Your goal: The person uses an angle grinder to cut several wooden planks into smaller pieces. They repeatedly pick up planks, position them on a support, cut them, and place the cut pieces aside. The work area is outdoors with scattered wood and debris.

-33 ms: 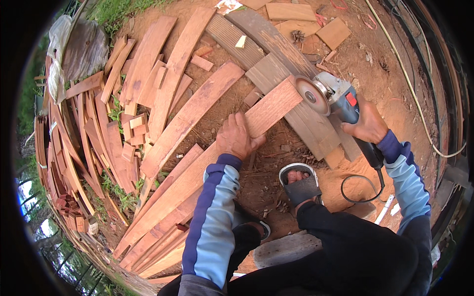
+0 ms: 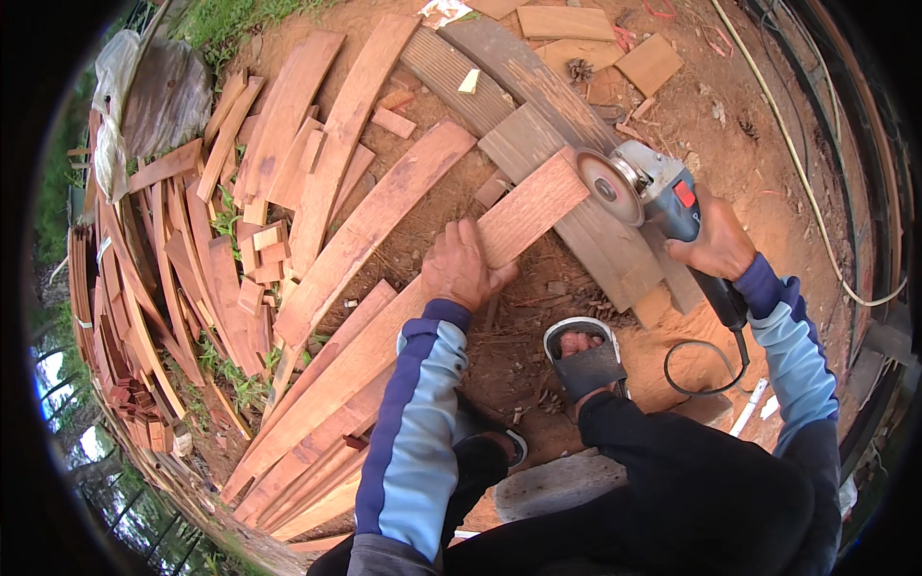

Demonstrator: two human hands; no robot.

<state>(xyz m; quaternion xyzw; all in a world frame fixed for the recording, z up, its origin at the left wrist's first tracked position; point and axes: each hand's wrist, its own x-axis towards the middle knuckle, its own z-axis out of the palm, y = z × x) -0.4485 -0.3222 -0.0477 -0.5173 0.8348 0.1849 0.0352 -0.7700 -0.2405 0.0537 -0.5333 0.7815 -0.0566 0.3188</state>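
Observation:
My left hand (image 2: 458, 264) is closed over a long reddish wooden plank (image 2: 533, 206), its thumb along the near edge. The plank runs from the lower left up to the middle right. In my right hand (image 2: 718, 235) is an angle grinder (image 2: 672, 197), blue-grey with a red button and a black rear body. Its round disc (image 2: 608, 187) stands at the plank's far end, touching it or very close; I cannot tell which. A black cord (image 2: 741, 350) leaves the back of the grinder and loops on the ground.
Long planks (image 2: 375, 230) and short offcuts lie piled at the left. Grey-brown boards (image 2: 595, 245) lie under the plank's end. My sandalled foot (image 2: 583, 355) is just below the work. A pale hose (image 2: 797, 163) curves down the right side. Flat wood pieces (image 2: 648, 65) lie at the back.

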